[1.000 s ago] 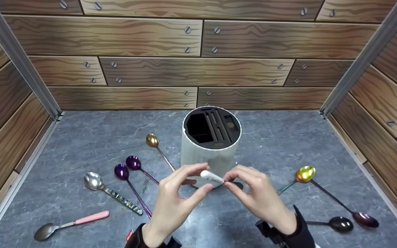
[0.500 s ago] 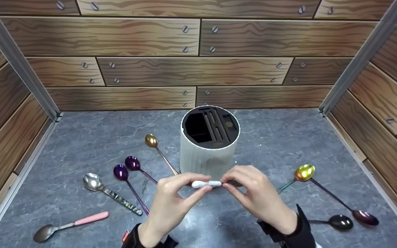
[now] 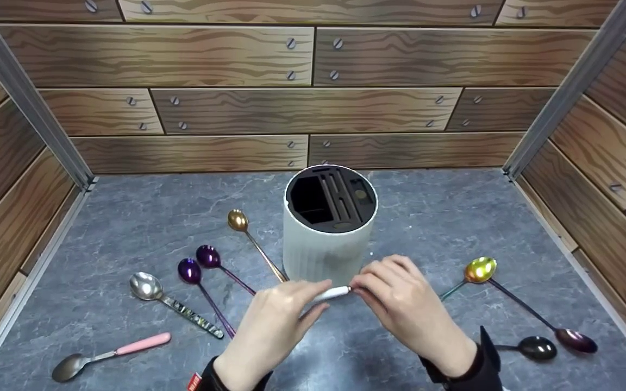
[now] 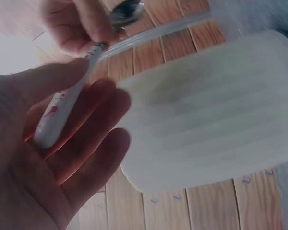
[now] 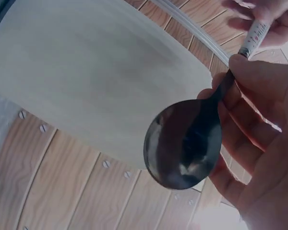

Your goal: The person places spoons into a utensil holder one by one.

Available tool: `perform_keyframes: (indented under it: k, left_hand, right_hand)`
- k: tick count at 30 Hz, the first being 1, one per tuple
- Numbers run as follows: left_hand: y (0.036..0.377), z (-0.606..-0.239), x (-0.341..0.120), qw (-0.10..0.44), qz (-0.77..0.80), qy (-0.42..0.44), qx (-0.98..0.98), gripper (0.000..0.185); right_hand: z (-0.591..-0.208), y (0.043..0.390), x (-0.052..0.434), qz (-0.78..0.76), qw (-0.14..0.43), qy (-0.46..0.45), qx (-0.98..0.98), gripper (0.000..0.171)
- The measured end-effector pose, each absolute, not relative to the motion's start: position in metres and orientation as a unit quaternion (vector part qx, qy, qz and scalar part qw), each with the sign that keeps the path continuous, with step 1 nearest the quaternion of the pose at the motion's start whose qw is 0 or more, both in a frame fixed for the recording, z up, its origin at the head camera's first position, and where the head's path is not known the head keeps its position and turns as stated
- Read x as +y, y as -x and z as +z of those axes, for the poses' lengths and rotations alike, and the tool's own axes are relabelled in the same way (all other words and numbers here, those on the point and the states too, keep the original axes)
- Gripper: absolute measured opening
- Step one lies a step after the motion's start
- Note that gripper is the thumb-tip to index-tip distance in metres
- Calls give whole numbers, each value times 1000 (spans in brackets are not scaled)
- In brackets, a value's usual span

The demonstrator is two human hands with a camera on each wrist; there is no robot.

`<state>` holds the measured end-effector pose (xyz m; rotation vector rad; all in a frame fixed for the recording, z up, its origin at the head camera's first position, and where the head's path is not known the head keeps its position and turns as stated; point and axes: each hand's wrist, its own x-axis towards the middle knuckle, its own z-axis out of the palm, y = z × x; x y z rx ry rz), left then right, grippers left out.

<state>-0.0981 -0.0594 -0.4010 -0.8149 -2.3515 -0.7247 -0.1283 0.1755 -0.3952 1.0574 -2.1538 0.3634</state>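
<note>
Both hands share one spoon point(image 3: 333, 294) just in front of the white holder point(image 3: 328, 239): the left hand point(image 3: 275, 320) pinches its white handle, the right hand point(image 3: 405, 304) grips the neck. Only the right wrist view shows its dark bowl point(image 5: 185, 151). Eight more spoons lie on the bench point(image 3: 128, 228).

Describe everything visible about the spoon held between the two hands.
The spoon has a dark, shiny metal bowl, a thin neck and a white handle with small red marks. It is held off the table in front of the white ribbed holder. The right hand pinches its neck; the handle lies across the left hand, thumb on top.
</note>
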Motion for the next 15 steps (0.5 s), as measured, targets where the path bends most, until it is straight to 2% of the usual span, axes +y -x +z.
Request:
perform_keyframes:
  k: [6,15]
  left_hand:
    - [97,-402,-54,235,-224,303,-896,23]
    - [99,-408,-50,204,-322,306,-872,16]
  right_hand:
    - [-393,124,175,93,359,-415,-831,4]
    - [-390,121,178,90,368,-412,-829,9]
